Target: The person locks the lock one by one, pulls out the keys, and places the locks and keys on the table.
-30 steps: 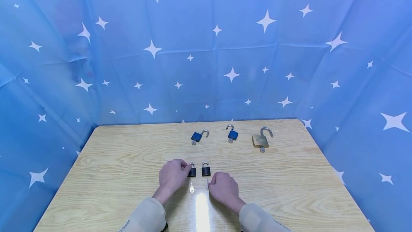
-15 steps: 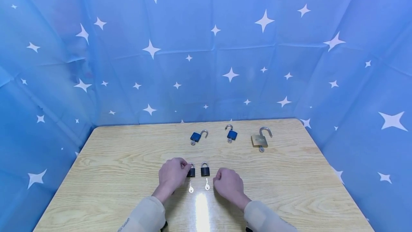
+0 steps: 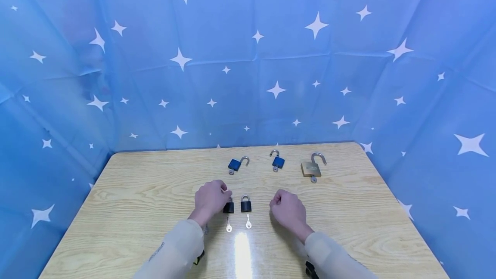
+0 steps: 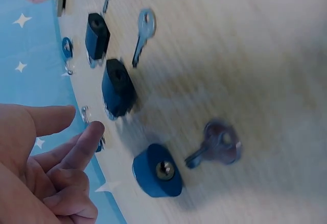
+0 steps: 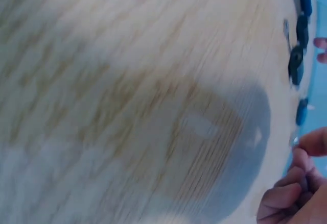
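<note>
My left hand (image 3: 211,199) hovers by the left black padlock (image 3: 228,207), its thumb and forefinger apart with nothing between them in the left wrist view. A second black padlock (image 3: 246,206) stands to its right, and both shackles are closed. One key (image 3: 229,226) lies in front of the left black padlock, another key (image 3: 249,223) before the other. Under my left hand, the left wrist view shows a blue padlock (image 4: 157,173) with a key (image 4: 219,145) beside it. To the right, my right hand (image 3: 290,212) hangs loosely curled over the table, holding nothing visible.
At the back of the wooden table (image 3: 155,180) lie a blue padlock (image 3: 234,165), another blue padlock (image 3: 278,162) and a larger brass padlock (image 3: 311,169), all with open shackles and keys inserted. A starred blue curtain (image 3: 232,89) borders the table.
My right hand has moved right and away from the right key, which now lies fully in view. My left hand has shifted slightly up, uncovering part of another key beside its wrist.
</note>
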Demonstrator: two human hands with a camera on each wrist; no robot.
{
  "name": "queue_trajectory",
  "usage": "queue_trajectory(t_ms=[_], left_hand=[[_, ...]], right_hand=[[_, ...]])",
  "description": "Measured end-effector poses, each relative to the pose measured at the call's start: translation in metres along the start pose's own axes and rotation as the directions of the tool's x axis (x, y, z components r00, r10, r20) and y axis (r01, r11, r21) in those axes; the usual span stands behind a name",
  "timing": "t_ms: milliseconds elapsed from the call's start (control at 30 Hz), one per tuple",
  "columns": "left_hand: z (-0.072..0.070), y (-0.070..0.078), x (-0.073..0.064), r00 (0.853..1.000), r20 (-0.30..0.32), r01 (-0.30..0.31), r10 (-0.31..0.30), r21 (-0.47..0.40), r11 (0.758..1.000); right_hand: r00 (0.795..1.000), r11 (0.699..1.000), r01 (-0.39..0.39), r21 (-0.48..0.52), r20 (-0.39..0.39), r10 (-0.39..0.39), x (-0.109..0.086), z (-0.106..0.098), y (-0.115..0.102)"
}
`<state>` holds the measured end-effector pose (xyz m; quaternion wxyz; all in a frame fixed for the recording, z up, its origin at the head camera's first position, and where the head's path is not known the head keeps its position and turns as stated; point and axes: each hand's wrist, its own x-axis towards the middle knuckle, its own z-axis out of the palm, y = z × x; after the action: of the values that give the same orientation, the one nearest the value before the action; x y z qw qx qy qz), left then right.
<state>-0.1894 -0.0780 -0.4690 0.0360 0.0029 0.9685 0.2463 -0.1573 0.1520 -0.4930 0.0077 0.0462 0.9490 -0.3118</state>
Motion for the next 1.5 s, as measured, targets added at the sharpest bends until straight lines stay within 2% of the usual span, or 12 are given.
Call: queue_trajectory(t_ms=[267, 500, 700, 933, 1167, 1233, 1500], left_hand=[[0.002, 0.004, 0.028, 0.997, 0.045, 0.052, -0.055, 0.056, 0.997], [0.011, 0.008, 0.051, 0.998, 0.043, 0.035, -0.040, 0.100, 0.994], [0.016, 0.012, 0.068, 0.993, 0.075, 0.084, -0.096, 0.159, 0.984], [0.024, 0.018, 0.078, 0.997, 0.027, 0.074, -0.079, 0.145, 0.987], [0.030, 0.029, 0.084, 0.996, 0.014, 0.080, -0.086, 0.239, 0.968], [0.031, 0.031, 0.085, 0.996, 0.005, 0.084, -0.087, 0.243, 0.966], [0.029, 0.027, 0.089, 0.991, -0.027, 0.137, -0.135, 0.215, 0.967]], right_hand=[[0.998, 0.998, -0.058, -0.003, -0.017, 0.057, 0.009, -0.009, 0.015], [0.996, 0.997, -0.083, 0.003, -0.035, 0.083, 0.016, -0.013, 0.019], [0.996, 0.997, -0.078, 0.010, -0.044, 0.079, 0.018, -0.013, 0.020], [0.995, 0.996, -0.084, 0.017, -0.054, 0.085, 0.018, -0.013, 0.020], [0.994, 0.996, -0.088, 0.024, -0.066, 0.090, 0.018, -0.013, 0.019], [0.994, 0.996, -0.089, 0.027, -0.066, 0.091, 0.018, -0.014, 0.018], [0.994, 0.996, -0.086, 0.029, -0.061, 0.087, 0.018, -0.016, 0.017]])
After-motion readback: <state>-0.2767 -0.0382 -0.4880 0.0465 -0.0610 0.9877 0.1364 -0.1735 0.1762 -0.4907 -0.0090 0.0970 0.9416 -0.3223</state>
